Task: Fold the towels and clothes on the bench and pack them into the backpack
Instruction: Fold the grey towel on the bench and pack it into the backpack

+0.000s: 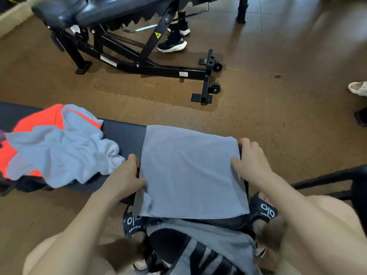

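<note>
On the bench (123, 133), a soft, light grey towel (190, 171) lies flat, left hand (127, 175) and right hand (252, 161) gripping its side edges, best lifted by corners.

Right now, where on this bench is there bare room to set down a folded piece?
One bare strip of bench shows between the crumpled grey and orange clothes and the grey towel. The left hand sits at its near end. The bench's left part is crowded with clothes; the towel, with the right hand at its edge, covers the right part.
</note>
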Action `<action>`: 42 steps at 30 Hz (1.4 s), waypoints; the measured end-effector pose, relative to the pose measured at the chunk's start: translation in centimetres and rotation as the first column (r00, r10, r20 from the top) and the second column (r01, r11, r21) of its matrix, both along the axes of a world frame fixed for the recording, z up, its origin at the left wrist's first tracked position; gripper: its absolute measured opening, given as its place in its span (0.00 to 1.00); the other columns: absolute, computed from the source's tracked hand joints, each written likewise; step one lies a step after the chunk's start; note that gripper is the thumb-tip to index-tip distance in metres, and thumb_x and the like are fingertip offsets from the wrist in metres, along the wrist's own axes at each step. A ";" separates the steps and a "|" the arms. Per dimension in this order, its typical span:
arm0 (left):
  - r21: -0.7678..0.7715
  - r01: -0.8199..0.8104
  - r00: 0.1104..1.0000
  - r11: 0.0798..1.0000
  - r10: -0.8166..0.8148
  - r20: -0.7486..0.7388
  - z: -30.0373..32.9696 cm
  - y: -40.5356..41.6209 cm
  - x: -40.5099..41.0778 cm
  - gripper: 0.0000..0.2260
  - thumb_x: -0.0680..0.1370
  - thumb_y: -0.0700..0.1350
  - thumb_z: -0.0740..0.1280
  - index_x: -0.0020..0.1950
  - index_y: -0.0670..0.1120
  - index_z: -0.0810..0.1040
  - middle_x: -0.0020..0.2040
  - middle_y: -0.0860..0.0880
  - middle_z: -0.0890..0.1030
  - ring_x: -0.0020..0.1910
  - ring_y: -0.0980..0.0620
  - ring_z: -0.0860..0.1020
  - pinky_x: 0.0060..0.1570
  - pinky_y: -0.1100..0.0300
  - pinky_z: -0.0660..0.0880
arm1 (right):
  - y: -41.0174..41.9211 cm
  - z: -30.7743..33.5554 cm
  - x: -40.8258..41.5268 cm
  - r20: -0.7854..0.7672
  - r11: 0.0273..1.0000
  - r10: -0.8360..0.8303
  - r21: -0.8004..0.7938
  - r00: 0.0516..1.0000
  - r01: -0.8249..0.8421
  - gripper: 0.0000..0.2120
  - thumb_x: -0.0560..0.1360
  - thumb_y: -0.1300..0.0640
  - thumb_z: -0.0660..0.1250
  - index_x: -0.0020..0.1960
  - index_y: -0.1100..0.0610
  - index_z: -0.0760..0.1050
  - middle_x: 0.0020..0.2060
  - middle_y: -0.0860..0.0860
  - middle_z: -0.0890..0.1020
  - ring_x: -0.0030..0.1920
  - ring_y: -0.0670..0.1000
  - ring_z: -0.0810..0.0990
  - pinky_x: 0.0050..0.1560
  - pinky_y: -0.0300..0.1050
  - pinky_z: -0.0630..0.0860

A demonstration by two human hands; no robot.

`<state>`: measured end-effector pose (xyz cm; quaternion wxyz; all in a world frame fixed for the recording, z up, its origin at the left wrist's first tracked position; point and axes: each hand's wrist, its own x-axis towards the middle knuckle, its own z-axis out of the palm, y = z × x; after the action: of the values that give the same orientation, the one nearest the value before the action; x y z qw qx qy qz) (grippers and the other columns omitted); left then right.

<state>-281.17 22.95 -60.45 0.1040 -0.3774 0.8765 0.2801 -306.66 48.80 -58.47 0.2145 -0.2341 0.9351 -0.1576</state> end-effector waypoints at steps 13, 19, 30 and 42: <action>-0.021 -0.152 0.988 0.988 0.153 0.029 0.6 5.8 5.5 0.10 0.79 0.45 0.66 0.40 0.45 0.69 0.42 0.44 0.77 0.42 0.47 0.72 0.35 0.54 0.62 | 8.4 -2.6 9.9 0.199 0.951 -0.243 -0.143 0.949 0.274 0.10 0.78 0.52 0.67 0.49 0.54 0.67 0.44 0.51 0.77 0.42 0.50 0.76 0.33 0.43 0.63; 0.394 -0.354 0.899 0.848 0.424 -0.105 1.2 6.9 6.7 0.08 0.79 0.39 0.65 0.42 0.43 0.68 0.35 0.46 0.72 0.31 0.51 0.70 0.31 0.59 0.69 | 9.3 -2.6 11.6 0.296 0.878 -0.359 -0.215 0.885 0.428 0.10 0.78 0.52 0.67 0.42 0.56 0.72 0.36 0.52 0.81 0.37 0.52 0.78 0.34 0.44 0.65; 0.690 -0.428 0.776 0.584 0.629 -0.050 0.7 7.0 8.0 0.05 0.83 0.39 0.64 0.49 0.42 0.70 0.47 0.35 0.82 0.51 0.39 0.84 0.59 0.44 0.80 | 9.6 -2.2 11.1 0.479 0.816 -0.365 -0.249 0.799 0.522 0.08 0.74 0.62 0.70 0.38 0.59 0.73 0.31 0.56 0.79 0.32 0.52 0.78 0.35 0.46 0.81; 0.671 -0.431 0.762 0.603 0.642 -0.088 -0.1 7.0 8.1 0.05 0.81 0.35 0.66 0.45 0.40 0.74 0.34 0.43 0.83 0.40 0.48 0.82 0.47 0.53 0.82 | 9.6 -2.0 10.6 0.466 0.836 -0.369 -0.212 0.804 0.506 0.11 0.77 0.63 0.67 0.37 0.59 0.71 0.30 0.56 0.79 0.29 0.51 0.78 0.27 0.39 0.76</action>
<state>-273.04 29.94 -60.53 -0.0133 -0.5201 0.5826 0.6244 -296.06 58.41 -60.51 0.3193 -0.0030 0.8587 -0.4008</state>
